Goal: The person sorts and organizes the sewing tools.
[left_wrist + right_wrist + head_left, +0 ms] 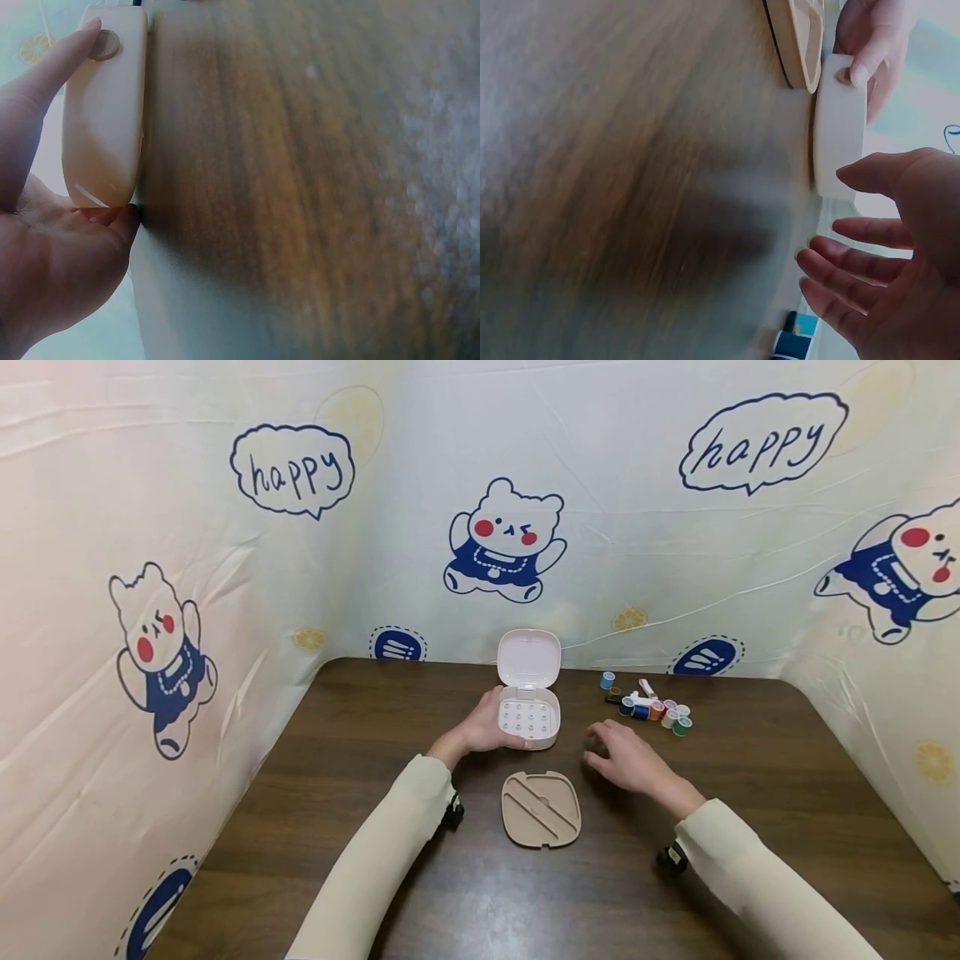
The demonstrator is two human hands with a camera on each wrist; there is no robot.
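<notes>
Left hand (482,725) has the box (105,127) gripped from the side, thumb along the front wall right by the button (106,46). Right hand (626,758) is holding nothing, fingers loosely bent and apart from the thumb, between the box and the spools (657,710). Box sits upright on the table (360,735), lid (529,658) standing up behind it, pegs (531,717) bare as far as I can see. Tray (536,816) lies flat just in front of it.

What'd worry me: the spools are round and bunched together, some apparently on their sides, so a clumsy poke into that pile could send a few rolling. Lid's only hinged at the back too, so a hard bump might drop it onto somebody's fingers. And a low sleeve (393,843) could shove the tray if an arm swung inward.
</notes>
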